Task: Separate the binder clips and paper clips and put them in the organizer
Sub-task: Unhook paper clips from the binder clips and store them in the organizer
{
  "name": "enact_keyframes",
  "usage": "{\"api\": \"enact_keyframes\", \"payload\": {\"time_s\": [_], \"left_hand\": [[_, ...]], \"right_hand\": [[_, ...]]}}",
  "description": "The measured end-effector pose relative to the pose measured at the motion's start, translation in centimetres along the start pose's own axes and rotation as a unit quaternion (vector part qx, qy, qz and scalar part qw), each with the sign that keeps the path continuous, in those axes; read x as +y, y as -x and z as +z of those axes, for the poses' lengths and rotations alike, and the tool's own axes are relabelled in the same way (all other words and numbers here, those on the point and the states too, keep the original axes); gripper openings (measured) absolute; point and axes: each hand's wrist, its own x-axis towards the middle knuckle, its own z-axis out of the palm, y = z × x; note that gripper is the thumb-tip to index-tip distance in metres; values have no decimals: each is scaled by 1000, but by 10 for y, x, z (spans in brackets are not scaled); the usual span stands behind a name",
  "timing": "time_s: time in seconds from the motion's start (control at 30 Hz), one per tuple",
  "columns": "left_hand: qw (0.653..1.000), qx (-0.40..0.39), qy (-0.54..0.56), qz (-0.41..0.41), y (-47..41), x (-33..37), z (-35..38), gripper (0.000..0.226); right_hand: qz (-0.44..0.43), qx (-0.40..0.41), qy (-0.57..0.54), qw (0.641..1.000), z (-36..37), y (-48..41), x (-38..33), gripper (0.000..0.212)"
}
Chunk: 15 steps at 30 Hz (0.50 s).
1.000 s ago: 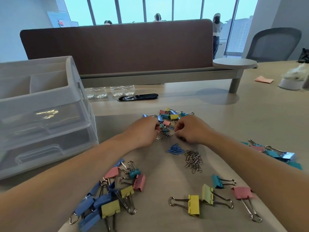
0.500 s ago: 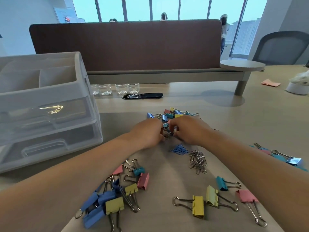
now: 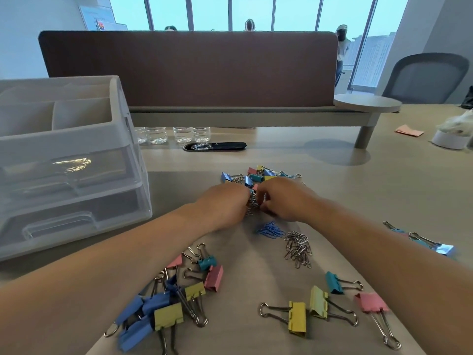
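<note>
Our left forearm [image 3: 107, 262] and right forearm [image 3: 399, 249] are bare and stretch from the near corners toward the far middle, converging until the hands almost meet. Our left hand [image 3: 225, 206] lies back-up, its fingers curled under toward the right. Our right hand [image 3: 284, 199] faces it with its fingers bent inward. The fingertips are mostly hidden, so we cannot tell their grip.

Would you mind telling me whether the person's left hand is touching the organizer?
Apart. The head view shows a strip of bare table between the left hand and the organizer; the hand is over at the mixed clip pile.
</note>
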Motion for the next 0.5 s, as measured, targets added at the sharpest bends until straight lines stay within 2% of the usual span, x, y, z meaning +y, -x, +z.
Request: {"api": "enact_keyframes", "payload": {"time_s": [0.07,0.23,0.4,0.5], "left_hand": [[1000,-2,-13,11,1,0,-1,8],[1000,11,5,7,2,0,-4,13],[1000,25,13,2,5,3,-8,15],[1000,26,2,8,6,4,-4,15]], "right_hand": [[0,-4,2,1000,0,-1,0,9],[14,-4,-20,1000,1,-2,2,14],[87,5,-97,991,-5,-4,8,22],[113,-14,-64,991,-4,-6,8,18]]}}
